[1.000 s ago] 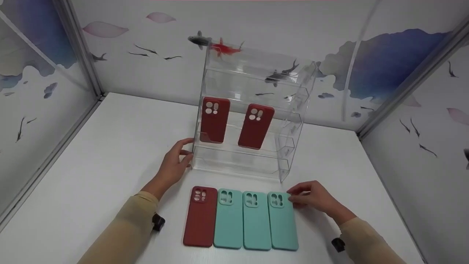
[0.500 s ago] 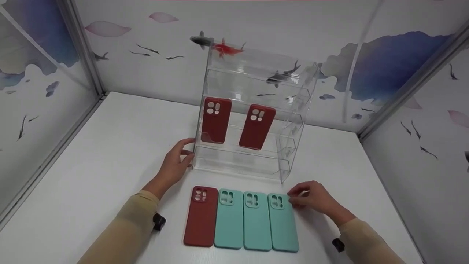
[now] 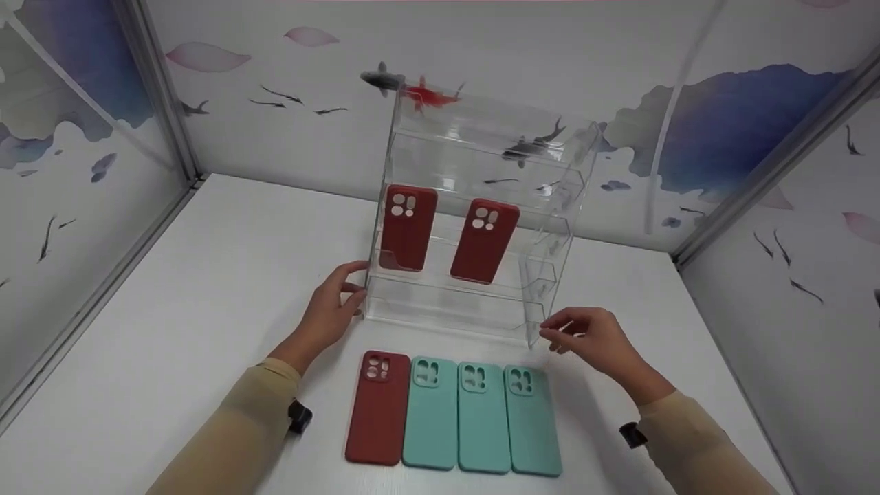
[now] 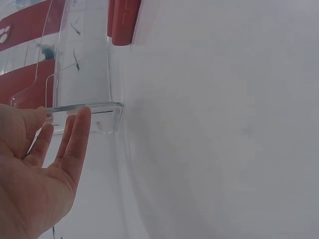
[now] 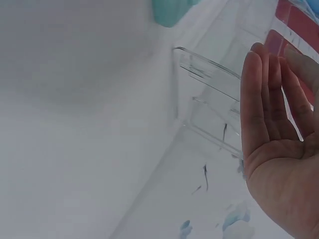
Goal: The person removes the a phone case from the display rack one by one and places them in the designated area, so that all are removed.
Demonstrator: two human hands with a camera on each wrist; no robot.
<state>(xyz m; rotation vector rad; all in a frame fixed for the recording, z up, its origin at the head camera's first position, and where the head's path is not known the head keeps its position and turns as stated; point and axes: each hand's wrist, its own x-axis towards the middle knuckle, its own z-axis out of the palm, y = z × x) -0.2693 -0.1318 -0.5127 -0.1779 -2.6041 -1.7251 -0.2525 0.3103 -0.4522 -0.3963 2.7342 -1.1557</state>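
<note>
A clear acrylic display rack (image 3: pixel 447 309) with stepped shelves stands on the table. Two red phone cases lean on one of its shelves, a left one (image 3: pixel 408 237) and a right one (image 3: pixel 483 244). My left hand (image 3: pixel 330 306) touches the rack's left side with loosely extended fingers, near its lower edge. At the lower right front corner of the rack, my right hand (image 3: pixel 595 337) has its fingertips right by the side panel, fingers relaxed, nothing between them. In front lie a red phone case (image 3: pixel 378 419) and three mint green phone cases (image 3: pixel 484 426) in a row.
The white table (image 3: pixel 227 261) is enclosed by printed panels (image 3: pixel 261 144) with fish and petals at the back and sides. Metal frame posts (image 3: pixel 161 89) mark the corners. The rack stands close in front of the back panel.
My right hand has left the top of the rightmost green phone case and moved up to the rack's lower right corner. My left hand stays at the rack's left side.
</note>
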